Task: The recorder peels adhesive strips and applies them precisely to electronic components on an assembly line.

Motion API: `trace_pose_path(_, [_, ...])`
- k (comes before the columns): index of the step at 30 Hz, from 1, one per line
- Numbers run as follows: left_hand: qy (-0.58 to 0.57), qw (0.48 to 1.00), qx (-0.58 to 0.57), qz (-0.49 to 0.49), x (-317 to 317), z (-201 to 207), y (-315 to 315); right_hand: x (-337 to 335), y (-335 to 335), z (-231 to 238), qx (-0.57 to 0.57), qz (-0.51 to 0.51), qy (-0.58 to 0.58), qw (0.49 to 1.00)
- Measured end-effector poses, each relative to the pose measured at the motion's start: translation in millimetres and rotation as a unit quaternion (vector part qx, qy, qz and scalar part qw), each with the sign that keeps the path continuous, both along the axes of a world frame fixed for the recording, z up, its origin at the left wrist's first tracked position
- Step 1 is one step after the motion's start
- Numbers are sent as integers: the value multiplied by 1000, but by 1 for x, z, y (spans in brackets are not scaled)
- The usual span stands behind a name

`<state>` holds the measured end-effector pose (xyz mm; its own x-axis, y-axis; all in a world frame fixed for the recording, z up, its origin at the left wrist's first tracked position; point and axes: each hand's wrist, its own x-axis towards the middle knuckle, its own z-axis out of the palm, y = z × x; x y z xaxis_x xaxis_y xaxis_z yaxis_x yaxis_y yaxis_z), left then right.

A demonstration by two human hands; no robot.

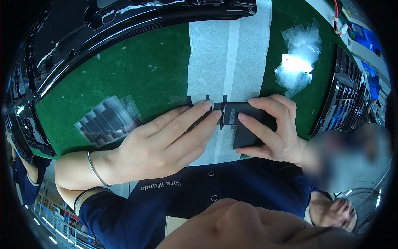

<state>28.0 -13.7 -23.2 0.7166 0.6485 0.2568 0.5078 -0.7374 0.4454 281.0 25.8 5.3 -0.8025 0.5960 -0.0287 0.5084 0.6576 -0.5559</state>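
Note:
A flat black rectangular block (248,133) with small pale print lies on the white paper strip (203,58) in front of me. My right hand (275,128) grips it from the right, with fingers on its top and side and the thumb at its near edge. From the left, my left hand (170,139) reaches in, its fingertips closed on a thin black tabbed piece (224,108) at the block's left end. Narrow dark tabs stick out past the fingertips on the far side. My left fingers cover much of that piece.
The green work surface (141,70) holds a stack of clear sheets with dark pieces (110,120) on the left. A pile of clear film pieces (296,62) glares at the right. Glossy black trays (66,45) stand along the far left, another tray (342,87) at the right.

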Motion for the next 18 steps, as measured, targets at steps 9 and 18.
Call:
trace_pose_path(9, [-2, 1000, -3, 1, 0, -1, -2, 0, -2, 0, -1, -4, 2, 1000])
trace_pose_path(18, [13, 1000, 4, -12, -1, 1, -1, 2, -2, 2, -6, 22, -21, 1000])
